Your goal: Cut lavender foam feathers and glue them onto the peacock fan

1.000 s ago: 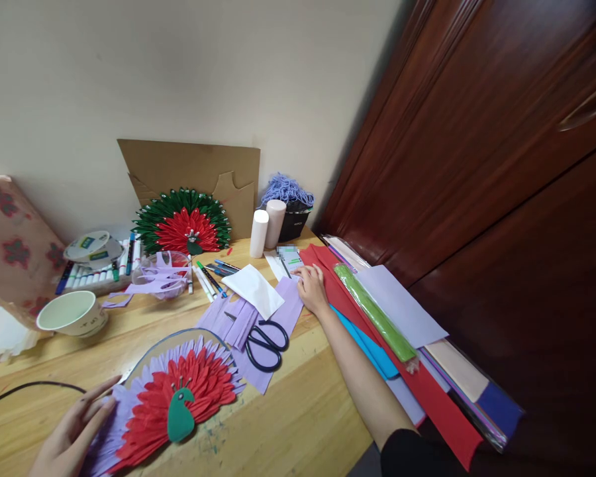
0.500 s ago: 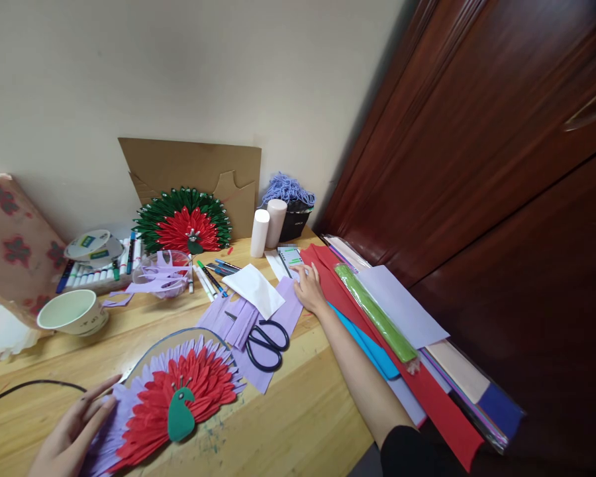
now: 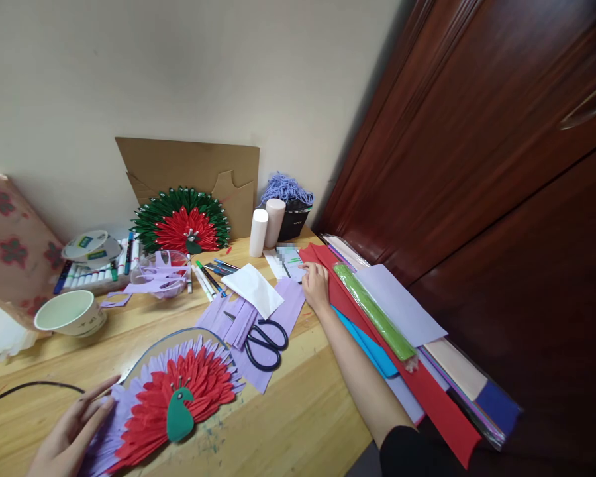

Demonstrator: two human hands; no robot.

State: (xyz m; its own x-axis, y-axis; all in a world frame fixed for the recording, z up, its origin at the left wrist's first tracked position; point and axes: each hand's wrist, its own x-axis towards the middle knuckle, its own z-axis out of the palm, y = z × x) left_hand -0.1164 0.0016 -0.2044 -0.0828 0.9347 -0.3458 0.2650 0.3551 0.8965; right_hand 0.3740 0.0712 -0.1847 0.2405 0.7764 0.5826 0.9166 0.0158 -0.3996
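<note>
My left hand (image 3: pixel 72 430) lies flat with fingers stretched out on the left edge of a paper peacock (image 3: pixel 171 394) with red and lilac feathers and a green body. My right hand (image 3: pixel 315 286) reaches across the wooden table (image 3: pixel 288 424), fingers extended and resting on a small phone-like device (image 3: pixel 289 258) beside a lilac paper sheet (image 3: pixel 278 318). Black scissors (image 3: pixel 264 343) lie on that lilac paper between both hands.
A finished green and red peacock (image 3: pixel 183 222) leans on cardboard (image 3: pixel 189 165) at the wall. Markers (image 3: pixel 206 275), a paper cup (image 3: pixel 69 313), a clear bowl (image 3: pixel 161 273), two rolls (image 3: pixel 265 226) and a stack of coloured sheets (image 3: pixel 392 318) lie around. A dark wooden wardrobe (image 3: pixel 477 165) stands right.
My right hand has shifted slightly to the right and back near the device. The left hand stays on the peacock.
</note>
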